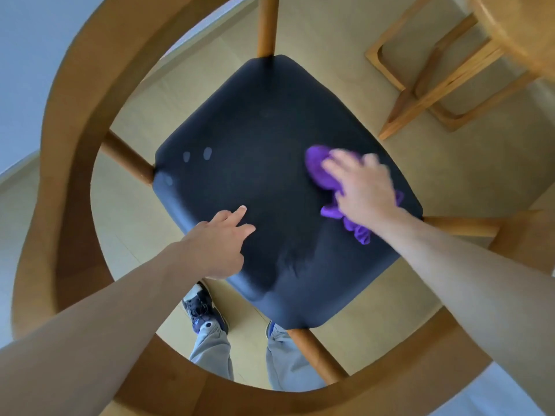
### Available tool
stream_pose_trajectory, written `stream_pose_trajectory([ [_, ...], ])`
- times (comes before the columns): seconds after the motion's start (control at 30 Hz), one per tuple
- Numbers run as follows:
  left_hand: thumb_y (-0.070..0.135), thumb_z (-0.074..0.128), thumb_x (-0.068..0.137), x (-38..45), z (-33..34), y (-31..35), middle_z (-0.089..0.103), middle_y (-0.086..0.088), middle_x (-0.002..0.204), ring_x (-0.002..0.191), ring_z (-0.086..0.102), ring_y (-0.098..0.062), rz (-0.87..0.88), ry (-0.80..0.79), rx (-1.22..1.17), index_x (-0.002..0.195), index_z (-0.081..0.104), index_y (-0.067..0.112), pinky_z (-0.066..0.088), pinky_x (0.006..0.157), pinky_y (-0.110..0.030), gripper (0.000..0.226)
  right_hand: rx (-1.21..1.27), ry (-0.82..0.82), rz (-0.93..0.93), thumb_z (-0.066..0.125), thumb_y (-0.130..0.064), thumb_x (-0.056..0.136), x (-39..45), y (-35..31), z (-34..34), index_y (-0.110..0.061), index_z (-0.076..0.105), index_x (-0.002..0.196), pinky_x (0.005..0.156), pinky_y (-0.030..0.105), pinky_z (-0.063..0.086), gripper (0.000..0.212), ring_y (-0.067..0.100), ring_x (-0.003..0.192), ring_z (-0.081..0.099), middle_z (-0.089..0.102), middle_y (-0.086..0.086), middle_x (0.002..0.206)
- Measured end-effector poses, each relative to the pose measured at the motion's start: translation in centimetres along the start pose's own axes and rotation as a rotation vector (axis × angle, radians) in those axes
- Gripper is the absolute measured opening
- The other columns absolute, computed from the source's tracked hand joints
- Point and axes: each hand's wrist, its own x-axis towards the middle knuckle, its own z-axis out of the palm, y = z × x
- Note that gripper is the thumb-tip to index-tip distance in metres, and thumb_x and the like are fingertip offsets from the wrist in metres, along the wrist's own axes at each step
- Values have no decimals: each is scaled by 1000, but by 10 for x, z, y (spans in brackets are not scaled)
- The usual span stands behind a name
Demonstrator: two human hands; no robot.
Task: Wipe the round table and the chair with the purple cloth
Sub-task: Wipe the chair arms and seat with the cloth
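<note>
While the view looks straight down through the chair's curved wooden frame (69, 121), the dark padded seat (270, 139) fills the middle, and the purple cloth (326, 175) lies bunched on the seat's right-hand side. The right hand (360, 187) is on top of it, fingers spread flat and pressing the cloth into the seat, with purple folds spilling out ahead of the fingertips and behind the wrist. The left hand (217, 238) rests on the seat's near-left edge, holding nothing, index finger stretched out and the others loosely curled, well apart from the cloth. Beyond the seat's far-right corner stands the table (510, 34), only its rim and base showing.
</note>
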Motion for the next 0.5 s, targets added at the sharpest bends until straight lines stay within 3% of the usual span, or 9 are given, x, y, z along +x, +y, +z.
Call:
stream_pose_trajectory([
  [0.07, 17, 43, 91, -1, 1, 1, -9, 1, 171, 153, 4, -19, -6, -7, 0, 158, 22, 32, 34, 114, -40, 73, 137, -2, 367, 69, -22, 89, 5, 19, -4, -28, 48, 147, 90, 48, 48, 62, 39, 117, 48, 39, -5, 159],
  [0.1, 18, 43, 91, -1, 0, 2, -9, 1, 171, 154, 4, -19, -6, -9, -4, 159, 20, 33, 35, 114, -40, 73, 162, -42, 465, 68, -23, 91, 8, 18, -6, -27, 46, 150, 94, 49, 48, 63, 39, 122, 46, 38, -4, 160],
  [0.17, 18, 43, 93, -2, -2, 3, -8, 1, 171, 154, 4, -19, -6, -9, -19, 159, 18, 33, 35, 115, -40, 73, 133, -68, 479, 69, -26, 89, 8, -2, -15, -26, 45, 149, 96, 53, 49, 64, 41, 124, 46, 38, -1, 159],
  [0.23, 19, 44, 95, -3, -4, 3, -6, 1, 172, 155, 4, -19, -6, 7, -26, 160, 18, 33, 34, 116, -40, 71, 95, -14, 237, 72, -29, 82, -3, -35, -19, -28, 47, 143, 86, 50, 49, 66, 41, 111, 48, 39, -1, 155],
  [0.3, 20, 44, 96, -4, -5, 3, -4, 0, 172, 155, 6, -19, -4, 12, -23, 158, 25, 30, 34, 117, -40, 66, 75, -52, -245, 80, -35, 73, -28, -67, -13, -30, 48, 139, 77, 44, 47, 74, 36, 99, 48, 41, -3, 153],
  [0.37, 21, 43, 97, -4, -6, 3, -6, 0, 172, 156, 5, -18, -1, 0, -6, 153, 36, 27, 33, 117, -40, 56, 17, -194, -670, 88, -40, 65, -55, -88, -1, -28, 50, 136, 73, 42, 45, 81, 31, 96, 48, 44, -4, 150],
  [0.43, 21, 41, 99, -3, -7, 3, -9, 1, 172, 157, 3, -17, -1, -4, 1, 157, 30, 25, 33, 118, -39, 60, -27, -259, -777, 93, -45, 60, -66, -86, 11, -27, 52, 134, 73, 41, 45, 86, 29, 96, 50, 44, -4, 149],
  [0.5, 22, 40, 99, -2, -6, 3, -11, 1, 171, 156, 3, -16, 3, -3, 19, 159, 26, 24, 35, 117, -38, 61, -20, -228, -641, 93, -47, 58, -57, -62, 13, -29, 53, 133, 73, 41, 44, 86, 29, 94, 50, 44, -7, 152],
])
